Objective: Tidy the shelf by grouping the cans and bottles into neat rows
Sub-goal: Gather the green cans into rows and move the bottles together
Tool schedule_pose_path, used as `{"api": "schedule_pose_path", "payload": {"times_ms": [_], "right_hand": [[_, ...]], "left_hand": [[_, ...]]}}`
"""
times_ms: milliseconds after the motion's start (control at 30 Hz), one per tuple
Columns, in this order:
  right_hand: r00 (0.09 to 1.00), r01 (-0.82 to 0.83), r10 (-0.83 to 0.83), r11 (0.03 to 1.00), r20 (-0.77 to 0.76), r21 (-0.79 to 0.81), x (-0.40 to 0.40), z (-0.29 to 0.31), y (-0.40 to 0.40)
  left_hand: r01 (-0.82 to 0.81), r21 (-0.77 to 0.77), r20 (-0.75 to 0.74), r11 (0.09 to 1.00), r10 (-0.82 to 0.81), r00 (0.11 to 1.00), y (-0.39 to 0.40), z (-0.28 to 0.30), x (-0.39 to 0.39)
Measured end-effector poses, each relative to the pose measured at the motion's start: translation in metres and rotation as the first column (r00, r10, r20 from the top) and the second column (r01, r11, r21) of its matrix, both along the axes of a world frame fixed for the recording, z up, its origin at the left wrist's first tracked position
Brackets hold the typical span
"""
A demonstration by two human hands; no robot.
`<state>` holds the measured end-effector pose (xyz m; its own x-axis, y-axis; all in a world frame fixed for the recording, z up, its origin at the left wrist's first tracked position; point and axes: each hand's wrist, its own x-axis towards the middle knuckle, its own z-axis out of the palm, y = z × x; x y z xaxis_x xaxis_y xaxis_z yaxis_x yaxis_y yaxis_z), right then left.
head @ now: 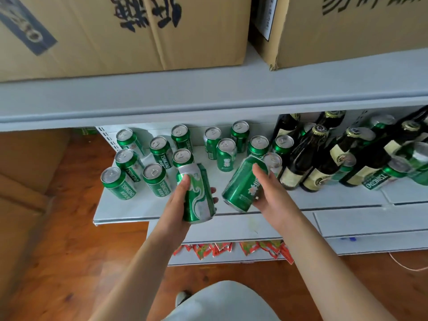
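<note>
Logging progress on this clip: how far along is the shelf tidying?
Early to midway. Done: six cans at the shelf's left already look roughly grouped. In hand: the left hand holds one green can, the right hand a tilted can. Left: the loose middle cans and cans mixed among the dark bottles.

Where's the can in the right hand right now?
Head view, centre-right: the tilted green aluminium can is held by the right hand above the grey shelf's front edge, just left of the dark glass bottles.

tsingtao on the green cans

"tsingtao" runs in white down several standing green cans [159,179] at the shelf's left and one can [379,179] far right; the cardboard boxes [143,31] above bear large black characters, too blurred to read.
</note>
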<state>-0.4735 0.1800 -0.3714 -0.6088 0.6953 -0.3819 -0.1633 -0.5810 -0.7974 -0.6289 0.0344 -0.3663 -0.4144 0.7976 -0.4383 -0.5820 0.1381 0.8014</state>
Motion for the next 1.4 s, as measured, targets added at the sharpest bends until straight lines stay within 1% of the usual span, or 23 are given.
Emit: {"api": "schedule_pose_path", "payload": {"times_ms": [67,167,233,300,367,433,467,533,600,700,800,900,967,1100,1200,1267,1400], "right_hand": [[1.0,0.013,-0.012,0.992,0.011,-0.126,0.006,0.0,-0.006],[0.997,0.081,-0.083,0.947,0.009,-0.311,0.022,-0.002,-0.011],[0.99,0.111,-0.136,0.916,-0.039,-0.386,0.039,-0.003,-0.014],[0.978,0.15,-0.196,0.899,-0.069,-0.412,0.059,0.001,-0.021],[0.963,0.245,-0.271,0.894,-0.016,-0.376,0.079,0.006,-0.03],[0.92,0.392,-0.375,0.878,0.113,-0.275,0.103,0.014,-0.037],[0.883,0.466,-0.437,0.861,0.173,-0.203,0.117,0.017,-0.039],[0.791,0.597,-0.571,0.798,0.221,-0.075,0.147,0.026,-0.044],[0.697,0.699,-0.682,0.715,0.221,0.001,0.178,0.035,-0.048],[0.565,0.813,-0.806,0.58,0.174,0.046,0.228,0.048,-0.049],[0.456,0.88,-0.882,0.467,0.122,0.088,0.28,0.054,-0.04],[0.349,0.93,-0.934,0.356,0.081,0.095,0.337,0.049,-0.019],[0.321,0.94,-0.945,0.326,0.062,0.098,0.38,0.045,0.001],[0.31,0.938,-0.95,0.311,0.03,0.156,0.473,0.047,0.056],[0.303,0.916,-0.95,0.313,0.078,0.25,0.537,0.053,0.098],[0.291,0.89,-0.948,0.319,0.132,0.326,0.574,0.057,0.128],[0.285,0.833,-0.94,0.339,0.186,0.437,0.636,0.05,0.196]], "left_hand": [[-0.006,-0.039,0.008,0.999,0.007,1.0,-0.003,0.0,0.007],[0.033,-0.072,0.026,0.997,-0.031,0.999,0.0,-0.001,0.02],[0.092,-0.089,0.037,0.992,-0.089,0.995,0.006,-0.005,0.029],[0.164,-0.102,0.05,0.981,-0.16,0.986,0.015,-0.008,0.039],[0.257,-0.116,0.069,0.959,-0.251,0.966,0.027,-0.011,0.053],[0.352,-0.129,0.064,0.927,-0.347,0.936,0.042,-0.011,0.072],[0.399,-0.124,0.055,0.908,-0.396,0.917,0.049,-0.012,0.084],[0.489,-0.103,0.007,0.866,-0.491,0.871,0.066,-0.01,0.112],[0.557,-0.075,-0.041,0.827,-0.561,0.827,0.08,-0.003,0.143],[0.629,-0.025,-0.073,0.777,-0.629,0.774,0.105,0.009,0.192],[0.7,0.004,-0.142,0.714,-0.693,0.707,0.136,0.017,0.243],[0.731,0.003,-0.207,0.683,-0.714,0.669,0.169,0.022,0.301],[0.741,-0.015,-0.262,0.672,-0.718,0.645,0.194,0.021,0.345],[0.739,-0.028,-0.35,0.674,-0.699,0.624,0.25,0.016,0.442],[0.728,-0.052,-0.391,0.684,-0.685,0.615,0.288,0.027,0.507],[0.734,-0.061,-0.428,0.676,-0.682,0.593,0.316,0.032,0.543],[0.732,-0.073,-0.474,0.678,-0.669,0.572,0.377,0.028,0.602]]}}
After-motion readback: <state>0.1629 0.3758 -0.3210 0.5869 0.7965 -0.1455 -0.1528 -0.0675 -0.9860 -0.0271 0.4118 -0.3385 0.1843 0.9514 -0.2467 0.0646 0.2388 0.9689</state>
